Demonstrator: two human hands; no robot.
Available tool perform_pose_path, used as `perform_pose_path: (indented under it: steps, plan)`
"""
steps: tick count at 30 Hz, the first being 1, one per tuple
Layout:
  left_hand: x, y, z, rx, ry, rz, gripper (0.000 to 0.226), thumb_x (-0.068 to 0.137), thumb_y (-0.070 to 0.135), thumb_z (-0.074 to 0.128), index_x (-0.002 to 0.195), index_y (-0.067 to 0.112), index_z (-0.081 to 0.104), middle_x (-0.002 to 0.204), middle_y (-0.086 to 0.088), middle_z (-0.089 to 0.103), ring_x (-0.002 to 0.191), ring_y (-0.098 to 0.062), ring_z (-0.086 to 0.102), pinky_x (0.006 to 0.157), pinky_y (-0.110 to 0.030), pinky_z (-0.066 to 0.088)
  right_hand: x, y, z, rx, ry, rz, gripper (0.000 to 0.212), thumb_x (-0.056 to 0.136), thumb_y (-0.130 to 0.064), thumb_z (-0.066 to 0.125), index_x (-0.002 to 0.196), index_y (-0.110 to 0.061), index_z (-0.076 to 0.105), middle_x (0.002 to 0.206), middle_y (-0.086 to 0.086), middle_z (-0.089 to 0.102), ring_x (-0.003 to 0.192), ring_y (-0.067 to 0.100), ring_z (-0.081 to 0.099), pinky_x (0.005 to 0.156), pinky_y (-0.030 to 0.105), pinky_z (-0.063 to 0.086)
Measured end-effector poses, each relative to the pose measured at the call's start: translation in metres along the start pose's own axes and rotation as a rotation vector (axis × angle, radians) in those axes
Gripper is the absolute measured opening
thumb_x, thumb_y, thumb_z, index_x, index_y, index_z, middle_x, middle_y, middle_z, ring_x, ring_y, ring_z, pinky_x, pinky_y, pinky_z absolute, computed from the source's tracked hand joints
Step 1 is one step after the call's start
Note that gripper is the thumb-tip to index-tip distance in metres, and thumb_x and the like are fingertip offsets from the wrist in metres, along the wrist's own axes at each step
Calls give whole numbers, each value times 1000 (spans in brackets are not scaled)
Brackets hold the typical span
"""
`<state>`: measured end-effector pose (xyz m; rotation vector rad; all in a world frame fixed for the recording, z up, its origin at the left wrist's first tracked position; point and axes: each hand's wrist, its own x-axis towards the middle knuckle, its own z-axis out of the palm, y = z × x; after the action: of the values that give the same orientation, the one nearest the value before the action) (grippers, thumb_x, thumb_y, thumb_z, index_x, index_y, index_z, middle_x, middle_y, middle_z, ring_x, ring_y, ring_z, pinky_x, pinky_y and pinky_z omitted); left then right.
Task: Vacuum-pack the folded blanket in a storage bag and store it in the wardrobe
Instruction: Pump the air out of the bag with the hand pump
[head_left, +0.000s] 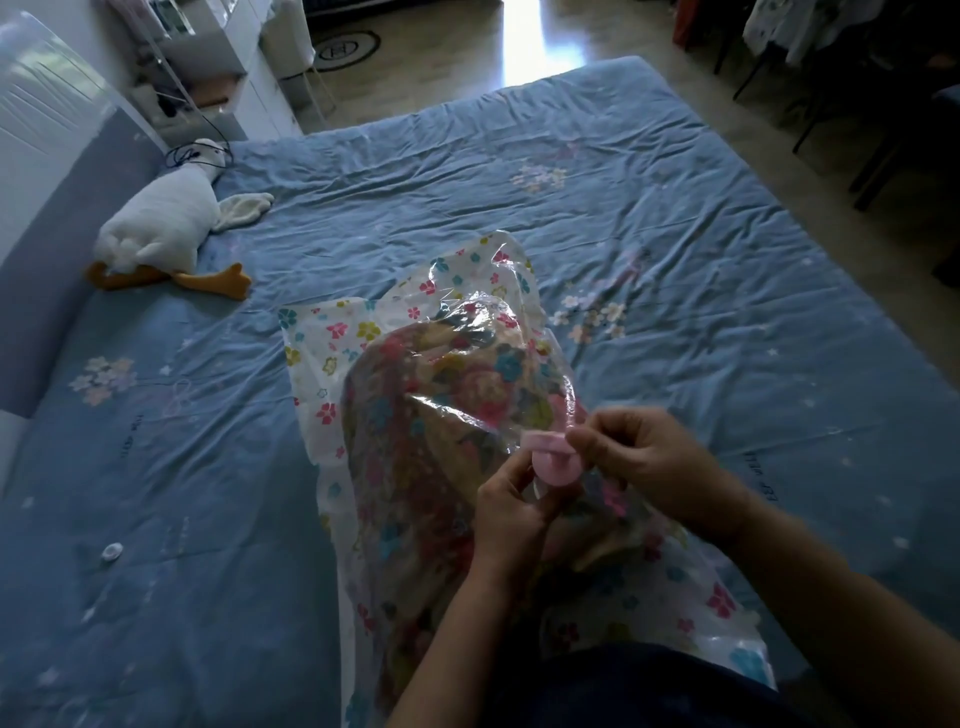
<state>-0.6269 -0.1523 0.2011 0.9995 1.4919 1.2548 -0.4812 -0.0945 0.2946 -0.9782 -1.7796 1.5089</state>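
The blanket (415, 415) is noted inside the storage bag (311, 332), long axis running away beyond the pink valve (553, 465), which is pinched with narrowly closed fingers by the left hand (506, 512) just below it and the right hand (639, 462) just right of it, both equally near.

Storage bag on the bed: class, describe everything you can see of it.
The storage bag is clear, crinkly plastic printed with small coloured flowers on white borders. It lies lengthwise on the blue bed, puffed and wrinkled, not yet flattened, with a flowered blanket filling its middle. A round pink valve sits on its upper face near the person. The left hand and right hand both pinch at that valve. The bag's near end runs under the person's arms.
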Motion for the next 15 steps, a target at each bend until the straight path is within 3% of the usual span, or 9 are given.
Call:
perform_pose_path:
  steps: [2,5,11,13,15]
  plan:
    - [0,0,0,-26,-24,-5,44,76,11,82,117,17,69,111,3,73,108,-16,67,94,-37,54,1,-32,-6,132,-9,-113,31,86,-34,64,60,-17,60,49,-3,53,44,5,44,44,15,36]
    - [-3,2,0,-65,-14,-13,45,75,4,82,115,19,69,111,3,73,106,-11,67,89,-24,53,0,-53,-13,314,-47,-246,32,80,-48,63,62,-22,61,52,-5,50,47,7,43,46,15,36]
    - [-1,4,1,9,-12,24,42,73,9,83,109,28,72,106,6,74,104,-14,68,95,-39,54,-2,20,5,32,10,43,62,66,-73,62,62,-11,58,48,-2,53,43,4,46,44,16,37]
    - [-1,4,1,4,-8,18,41,73,13,83,110,29,72,107,6,74,105,-14,68,95,-40,53,-3,16,2,15,10,19,60,72,-67,62,63,-8,60,48,-3,54,44,2,46,45,15,38]
    - [0,4,1,-13,-18,10,42,74,11,83,113,23,71,108,4,74,106,-15,68,95,-39,53,-2,-12,-3,70,7,-65,37,83,-41,63,62,-12,62,49,-4,55,44,2,46,46,14,37]
